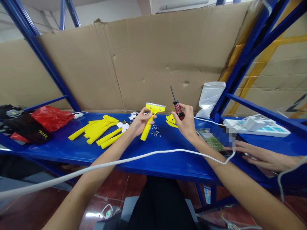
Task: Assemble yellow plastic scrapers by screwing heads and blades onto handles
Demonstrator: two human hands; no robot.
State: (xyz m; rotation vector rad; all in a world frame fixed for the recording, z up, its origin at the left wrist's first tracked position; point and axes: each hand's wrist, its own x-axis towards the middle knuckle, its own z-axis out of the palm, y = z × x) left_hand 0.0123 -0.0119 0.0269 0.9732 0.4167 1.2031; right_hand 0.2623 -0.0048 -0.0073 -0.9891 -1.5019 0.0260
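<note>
Yellow scraper (145, 131) mid-frame is pinched by the left hand (142, 122); the right hand (187, 124) (raised) grips a screwdriver (177, 108) tip-up.

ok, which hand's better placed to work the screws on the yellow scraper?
Probably the right hand: it holds the screwdriver, tip pointing up, while the left hand is occupied with the scraper.

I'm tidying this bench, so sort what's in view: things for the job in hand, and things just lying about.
In the job, it seems:
yellow scraper in the left hand
red-and-black screwdriver in the right hand
small metal parts
yellow handles

Apparently just lying about:
red plastic bag
black item
white pouch
power strip
</note>
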